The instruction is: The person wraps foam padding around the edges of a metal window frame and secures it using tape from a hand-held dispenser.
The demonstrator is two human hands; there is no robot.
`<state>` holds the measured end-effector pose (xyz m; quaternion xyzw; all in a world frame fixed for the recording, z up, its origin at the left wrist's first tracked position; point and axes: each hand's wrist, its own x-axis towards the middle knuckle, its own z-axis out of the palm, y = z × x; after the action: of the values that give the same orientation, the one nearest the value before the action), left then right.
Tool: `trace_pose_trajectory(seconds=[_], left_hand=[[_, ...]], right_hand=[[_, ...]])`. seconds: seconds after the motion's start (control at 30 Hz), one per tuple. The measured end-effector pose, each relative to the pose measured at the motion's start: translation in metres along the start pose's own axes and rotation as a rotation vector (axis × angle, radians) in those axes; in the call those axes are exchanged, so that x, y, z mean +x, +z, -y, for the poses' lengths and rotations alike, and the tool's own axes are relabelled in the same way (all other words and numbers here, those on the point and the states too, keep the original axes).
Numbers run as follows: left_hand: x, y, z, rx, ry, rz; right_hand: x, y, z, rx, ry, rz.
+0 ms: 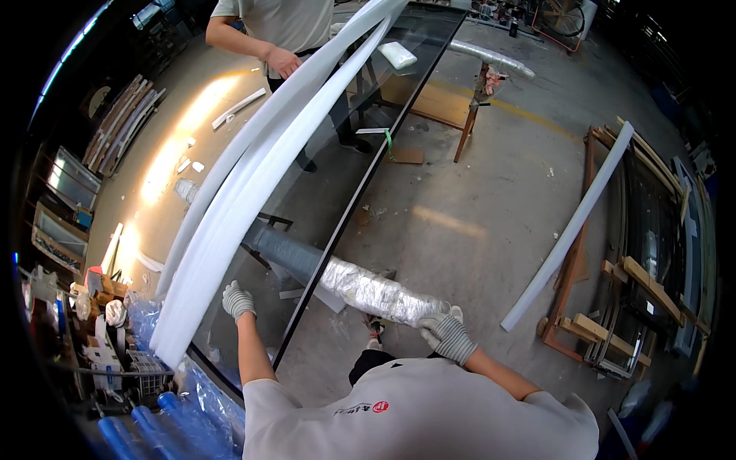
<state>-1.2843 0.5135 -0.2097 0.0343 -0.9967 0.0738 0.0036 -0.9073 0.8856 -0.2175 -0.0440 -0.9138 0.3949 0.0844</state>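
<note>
My left hand (239,300), in a grey-and-white striped glove, is over the near part of a large dark-edged glass pane (307,207). Its fingers look curled, and nothing shows in them. Long white foam strips (230,222) lie along the pane's left side, apart from that hand. My right hand (448,337), gloved alike, rests on the end of a support bar (379,293) wrapped in silvery plastic film. Its fingers lie stretched over the wrapping. This bar runs leftward under the glass. A white folded packet (397,55) lies on the pane's far end.
Across the glass stands another person (280,38), one bare hand near the strips. A white foam strip (571,230) leans by stacked frames (640,268) on the right. Blue rollers (146,429) and clutter are at lower left. A wooden trestle (464,130) supports the far end.
</note>
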Motion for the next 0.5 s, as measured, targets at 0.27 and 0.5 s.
trace_pose_trajectory(seconds=[0.27, 0.5], left_hand=[[-0.097, -0.033, -0.062, -0.218, 0.223, -0.152], [-0.176, -0.003, -0.009, -0.120, 0.121, 0.015]], right_hand=[[0.061, -0.098, -0.108, 0.054, 0.028, 0.014], [0.226, -0.087, -0.133, 0.454, 0.145, -0.112]])
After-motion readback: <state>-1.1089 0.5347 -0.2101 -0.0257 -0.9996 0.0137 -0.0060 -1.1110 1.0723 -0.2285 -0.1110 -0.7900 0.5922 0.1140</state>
